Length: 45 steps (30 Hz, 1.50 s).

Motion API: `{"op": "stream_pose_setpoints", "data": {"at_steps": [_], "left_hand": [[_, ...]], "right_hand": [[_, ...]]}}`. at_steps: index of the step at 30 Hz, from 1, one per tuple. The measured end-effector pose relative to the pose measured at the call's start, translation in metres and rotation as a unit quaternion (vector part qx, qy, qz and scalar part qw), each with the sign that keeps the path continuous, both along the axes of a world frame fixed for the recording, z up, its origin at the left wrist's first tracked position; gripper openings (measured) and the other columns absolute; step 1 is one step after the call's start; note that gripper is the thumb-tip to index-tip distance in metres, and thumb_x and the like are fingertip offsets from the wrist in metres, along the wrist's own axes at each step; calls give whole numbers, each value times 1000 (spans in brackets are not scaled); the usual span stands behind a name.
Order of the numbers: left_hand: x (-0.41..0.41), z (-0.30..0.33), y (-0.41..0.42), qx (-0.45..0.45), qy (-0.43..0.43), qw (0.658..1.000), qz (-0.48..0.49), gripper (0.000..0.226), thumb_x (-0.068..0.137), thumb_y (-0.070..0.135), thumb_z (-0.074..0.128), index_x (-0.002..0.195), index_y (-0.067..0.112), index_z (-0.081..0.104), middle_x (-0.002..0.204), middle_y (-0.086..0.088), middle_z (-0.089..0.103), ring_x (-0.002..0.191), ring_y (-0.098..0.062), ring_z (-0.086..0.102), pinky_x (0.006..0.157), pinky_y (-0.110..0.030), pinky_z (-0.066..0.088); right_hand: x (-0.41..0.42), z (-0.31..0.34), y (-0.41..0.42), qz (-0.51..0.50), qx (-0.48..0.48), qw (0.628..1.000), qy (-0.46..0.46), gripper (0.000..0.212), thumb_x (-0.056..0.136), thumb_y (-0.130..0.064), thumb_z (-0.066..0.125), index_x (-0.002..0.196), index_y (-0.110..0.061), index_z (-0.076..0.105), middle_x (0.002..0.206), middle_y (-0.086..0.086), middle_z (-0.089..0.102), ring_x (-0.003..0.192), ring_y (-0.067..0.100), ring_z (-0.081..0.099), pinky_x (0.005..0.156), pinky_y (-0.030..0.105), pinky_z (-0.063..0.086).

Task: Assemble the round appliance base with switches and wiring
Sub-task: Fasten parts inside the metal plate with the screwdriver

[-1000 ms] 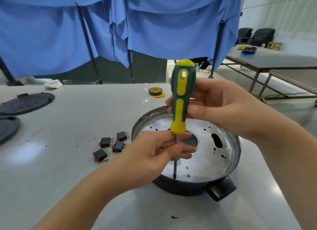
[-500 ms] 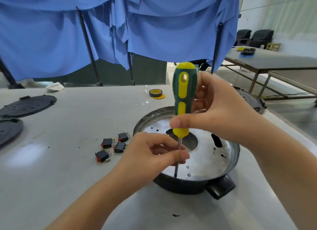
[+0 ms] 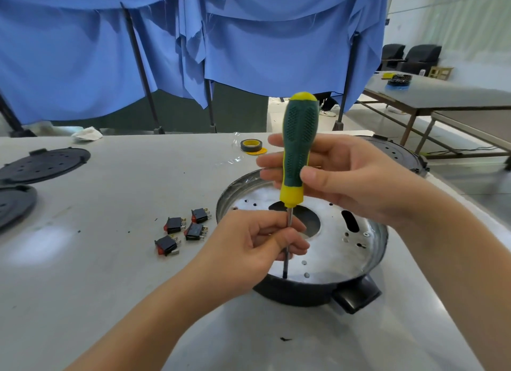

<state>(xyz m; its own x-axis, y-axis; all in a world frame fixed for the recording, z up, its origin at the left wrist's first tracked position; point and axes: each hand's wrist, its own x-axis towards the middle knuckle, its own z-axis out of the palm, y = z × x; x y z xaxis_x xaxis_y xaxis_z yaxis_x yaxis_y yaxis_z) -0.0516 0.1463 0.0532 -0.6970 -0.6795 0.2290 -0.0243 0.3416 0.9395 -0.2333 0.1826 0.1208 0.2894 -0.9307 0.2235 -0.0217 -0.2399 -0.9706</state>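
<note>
Left-hand fingers (image 3: 287, 242) pinch the shaft and the right hand (image 3: 340, 182) grips the handle of a screwdriver (image 3: 297, 149) standing in the round base (image 3: 373, 249) near the desk's front edge, while four switches (image 3: 185, 231) lie unfitted beside it, so assembly looks early.

tape roll (image 3: 251, 145), white rag (image 3: 87, 133), blue curtains (image 3: 249, 39)
</note>
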Motion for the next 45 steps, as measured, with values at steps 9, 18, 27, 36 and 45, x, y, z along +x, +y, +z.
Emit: {"op": "stream_pose_setpoints", "data": {"at_steps": [9,18,27,36,45], "left_hand": [[1,-1,0,-32,-9,999,-10,15,88,20,65,101,26,70,89,7,76,85,-9,73,81,-25,57],[-6,-10,2,9,38,998,39,18,84,12,71,86,29,75,78,5,76,76,-14,74,72,-21,58],[-3,-7,0,-8,-13,1000,-27,30,97,9,50,104,35,63,99,12,75,92,-7,72,78,-20,56],[1,-7,-2,-33,-21,998,-43,25,98,14,48,111,27,64,95,4,75,89,-12,72,81,-25,57],[1,-5,-3,-23,-34,997,-61,31,101,12,40,117,33,57,102,8,74,94,-9,71,80,-19,55]], "right_hand": [[20,3,2,-215,-155,947,180,61,48,-42,84,95,-11,59,74,-6,64,71,18,67,69,35,59],[7,3,4,-7,-30,998,63,52,81,-9,62,130,-10,46,123,8,66,113,23,63,94,38,52],[18,1,0,-231,-122,945,196,66,52,-39,86,101,-6,57,81,4,69,70,15,70,64,31,58],[8,3,3,-53,-66,992,94,43,79,-16,69,119,-15,54,102,3,71,99,18,69,82,27,56],[12,2,1,-131,-99,983,83,52,64,-17,74,111,-8,53,92,10,72,87,26,72,75,31,59]]}}
